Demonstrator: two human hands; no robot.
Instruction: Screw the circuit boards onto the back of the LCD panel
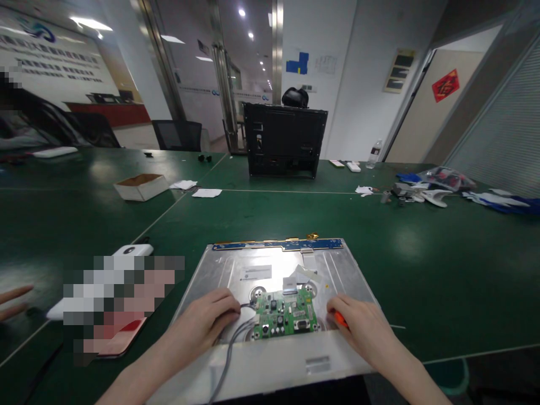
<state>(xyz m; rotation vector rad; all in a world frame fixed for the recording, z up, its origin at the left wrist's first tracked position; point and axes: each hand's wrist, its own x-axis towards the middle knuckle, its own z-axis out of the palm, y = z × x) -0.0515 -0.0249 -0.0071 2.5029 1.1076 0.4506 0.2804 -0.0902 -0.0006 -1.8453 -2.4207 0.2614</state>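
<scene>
An LCD panel lies face down on the table, its metal back (232,264) up and a blue circuit strip (278,245) along its far edge. A green circuit board (284,312) sits near the middle of that back. My left hand (213,315) is closed at the board's left side, its fingertips pinching a thin dark cable (247,305) that runs to the board. A thicker grey cable (230,354) passes below this hand. To the right of the board, my right hand (358,320) is closed around an orange-handled screwdriver (340,319); its thin shaft points right, past the hand.
A pale phone (135,250) and a partly blurred pink item (122,337) lie left of the panel. Another person's fingers (14,301) show at the left edge. Farther back are an open box (143,188), a black monitor housing (287,140) and a bottle (373,154).
</scene>
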